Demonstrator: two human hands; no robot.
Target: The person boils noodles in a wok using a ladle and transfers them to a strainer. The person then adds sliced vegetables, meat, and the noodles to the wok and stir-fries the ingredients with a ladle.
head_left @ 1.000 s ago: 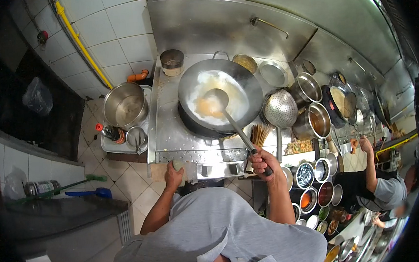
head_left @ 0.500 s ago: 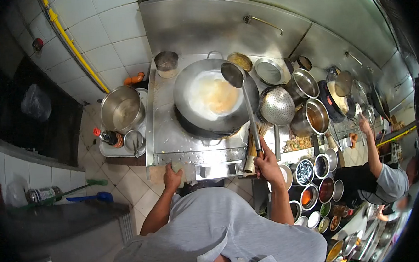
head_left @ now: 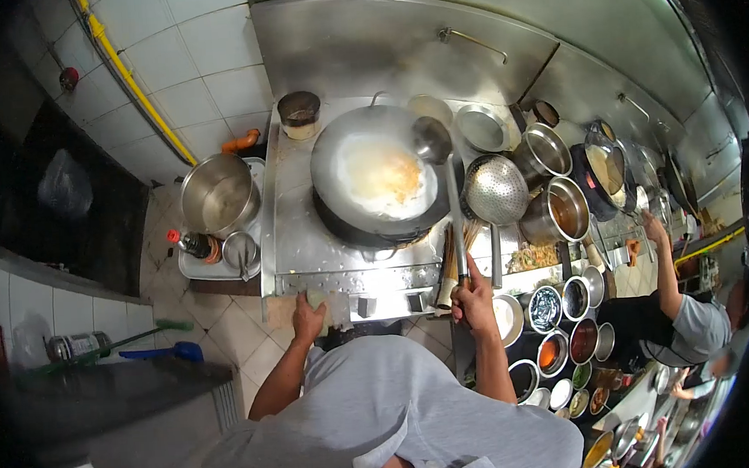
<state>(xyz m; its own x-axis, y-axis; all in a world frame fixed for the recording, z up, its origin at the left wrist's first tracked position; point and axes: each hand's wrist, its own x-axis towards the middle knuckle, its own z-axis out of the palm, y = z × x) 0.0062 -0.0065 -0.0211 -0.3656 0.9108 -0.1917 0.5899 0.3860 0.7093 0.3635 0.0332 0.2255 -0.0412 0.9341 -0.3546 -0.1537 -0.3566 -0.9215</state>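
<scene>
1. Far left, I log a steel pot [head_left: 202,183] and dark bottle [head_left: 193,243] on a tray [head_left: 199,268], presumably parked there to spare the worktop [head_left: 293,230].
2. Left hand [head_left: 309,322] closed over a pale cloth [head_left: 316,298] at the front edge; reads to me as bracing.
3. Wok [head_left: 327,164] seated in a black ring [head_left: 332,218], likely for stability; pale, partly browned food [head_left: 388,179] pools inside.
4. Ladle [head_left: 431,142] bowl over the wok's right rim; contact, can't tell.
5. Right hand [head_left: 474,301] clamped on its handle, forefinger along the shaft, probably for steering. Hands well apart.
6. Skimmer [head_left: 496,190], handle nearward, seemingly for easy grabbing.
</scene>
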